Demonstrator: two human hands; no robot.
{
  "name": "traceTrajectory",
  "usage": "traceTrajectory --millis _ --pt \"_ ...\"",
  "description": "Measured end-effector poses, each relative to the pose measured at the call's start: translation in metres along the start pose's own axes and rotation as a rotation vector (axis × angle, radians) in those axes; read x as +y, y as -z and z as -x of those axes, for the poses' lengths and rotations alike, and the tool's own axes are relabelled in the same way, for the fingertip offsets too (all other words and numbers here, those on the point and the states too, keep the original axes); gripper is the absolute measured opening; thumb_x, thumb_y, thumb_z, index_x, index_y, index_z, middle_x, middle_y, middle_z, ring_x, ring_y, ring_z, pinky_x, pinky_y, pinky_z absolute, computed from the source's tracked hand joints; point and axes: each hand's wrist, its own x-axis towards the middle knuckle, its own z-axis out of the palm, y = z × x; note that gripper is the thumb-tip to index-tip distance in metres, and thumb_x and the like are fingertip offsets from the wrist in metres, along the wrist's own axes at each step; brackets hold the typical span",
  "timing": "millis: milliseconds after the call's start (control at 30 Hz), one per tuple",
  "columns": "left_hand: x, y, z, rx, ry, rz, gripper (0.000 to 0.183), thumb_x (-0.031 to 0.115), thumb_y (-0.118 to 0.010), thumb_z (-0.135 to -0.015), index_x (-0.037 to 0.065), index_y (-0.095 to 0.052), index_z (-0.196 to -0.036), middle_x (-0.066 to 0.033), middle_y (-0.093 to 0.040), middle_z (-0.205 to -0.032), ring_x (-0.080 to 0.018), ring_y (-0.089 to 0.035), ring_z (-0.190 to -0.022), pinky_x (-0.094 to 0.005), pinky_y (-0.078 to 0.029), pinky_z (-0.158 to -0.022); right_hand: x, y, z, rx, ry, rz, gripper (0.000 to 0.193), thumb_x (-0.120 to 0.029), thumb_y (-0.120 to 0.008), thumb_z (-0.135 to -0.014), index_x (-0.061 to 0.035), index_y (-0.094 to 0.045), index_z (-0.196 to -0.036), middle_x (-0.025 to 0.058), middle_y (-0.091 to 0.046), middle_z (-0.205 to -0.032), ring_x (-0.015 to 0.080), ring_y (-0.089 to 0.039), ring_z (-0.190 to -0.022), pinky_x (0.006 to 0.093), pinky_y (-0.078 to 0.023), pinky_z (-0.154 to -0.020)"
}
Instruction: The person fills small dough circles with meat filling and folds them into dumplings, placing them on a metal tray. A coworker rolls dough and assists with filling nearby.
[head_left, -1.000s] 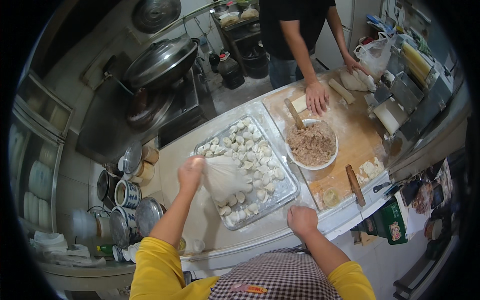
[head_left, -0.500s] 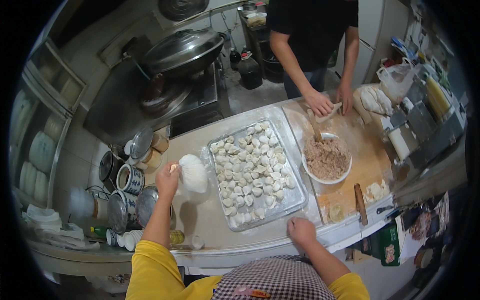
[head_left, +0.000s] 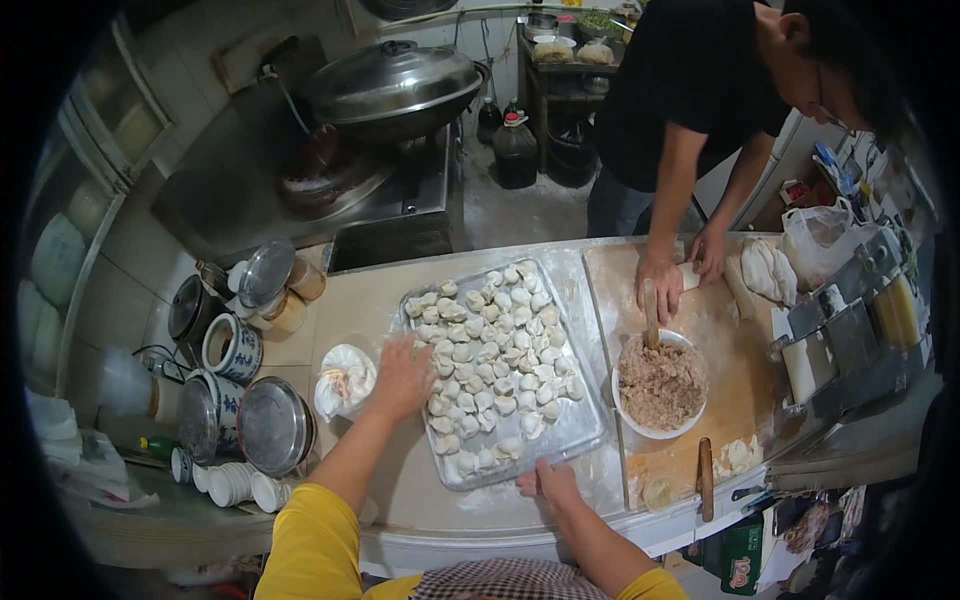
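Note:
A metal tray (head_left: 590, 440) holds several rows of white, floured dumplings (head_left: 500, 350). My left hand (head_left: 402, 378) is open at its left side, fingers stretched over the rim and close to the outer dumplings. At the near edge, my right hand (head_left: 552, 482) has its fingers closed on the rim, though the tips are partly hidden. A white plastic bag (head_left: 345, 382), bunched at the top, sits on the counter just left of my left hand, not held.
Across the counter, a person (head_left: 690, 130) in black works dough on a wooden board (head_left: 740, 400). A bowl of minced filling (head_left: 660, 385) and a rolling pin (head_left: 706, 480) are on that board. Lidded pots (head_left: 270, 425) and jars stand left. A covered wok (head_left: 400, 85) is behind.
My left hand has let go of the white bag, now on the counter, and moved right to the tray. My right hand has moved left to the tray's near edge. The view has shifted.

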Motion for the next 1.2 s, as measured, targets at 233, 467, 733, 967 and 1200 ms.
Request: traceTrajectory --millis 233,467,733,967,1200 --pt "0.06 -0.054 -0.099 -0.18 0.21 0.11 0.068 0.057 -0.052 -0.092 0.022 -0.041 -0.149 -0.0176 -0.021 -0.16 -0.0438 -0.014 -0.147 -0.0679 -0.007 -0.114 -0.009 -0.016 0.016 0.1 -0.091 -0.117 0.034 -0.014 -0.048 -0.103 0.019 -0.044 -0.109 0.0319 -0.066 -0.095 0.0367 -0.071 -0.08 0.0425 -0.063 -0.069" --pt "0.117 -0.069 -0.129 -0.176 0.124 0.167 0.068 0.066 -0.043 -0.092 0.03 -0.04 -0.15 -0.0127 -0.018 -0.163 -0.0442 -0.012 -0.148 -0.0703 -0.004 -0.113 0.006 -0.023 0.039 0.117 -0.159 -0.125 0.033 -0.014 -0.051 -0.102 0.0179 -0.049 -0.1 0.0331 -0.066 -0.094 0.0372 -0.071 -0.08 0.0412 -0.063 -0.072" --pt "0.114 -0.05 -0.017 -0.267 -0.184 0.149 0.068 0.065 -0.05 -0.089 0.03 -0.044 -0.148 -0.0094 -0.025 -0.161 -0.0423 -0.016 -0.147 -0.073 -0.007 -0.111 0.003 -0.017 0.03 0.146 -0.078 -0.133 0.038 -0.018 -0.049 -0.103 0.0203 -0.049 -0.105 0.0322 -0.065 -0.094 0.039 -0.07 -0.083 0.0433 -0.062 -0.077" --pt "0.018 -0.055 -0.043 -0.067 0.219 0.061 0.066 0.058 -0.053 -0.091 0.03 -0.041 -0.149 -0.0109 -0.021 -0.162 -0.0455 -0.014 -0.146 -0.074 -0.008 -0.11 0.011 -0.016 0.027 0.159 -0.04 -0.103 0.037 -0.017 -0.048 -0.103 0.0197 -0.048 -0.105 0.0316 -0.066 -0.095 0.0365 -0.071 -0.08 0.0413 -0.062 -0.073" --pt "0.106 -0.069 -0.112 -0.154 0.075 0.154 0.068 0.065 -0.043 -0.092 0.03 -0.039 -0.151 -0.0155 -0.018 -0.163 -0.0461 -0.01 -0.148 -0.0744 -0.006 -0.109 0.002 -0.033 0.031 0.217 -0.059 -0.249 0.035 -0.015 -0.049 -0.103 0.019 -0.044 -0.103 0.0329 -0.064 -0.098 0.0385 -0.07 -0.079 0.0416 -0.063 -0.076"
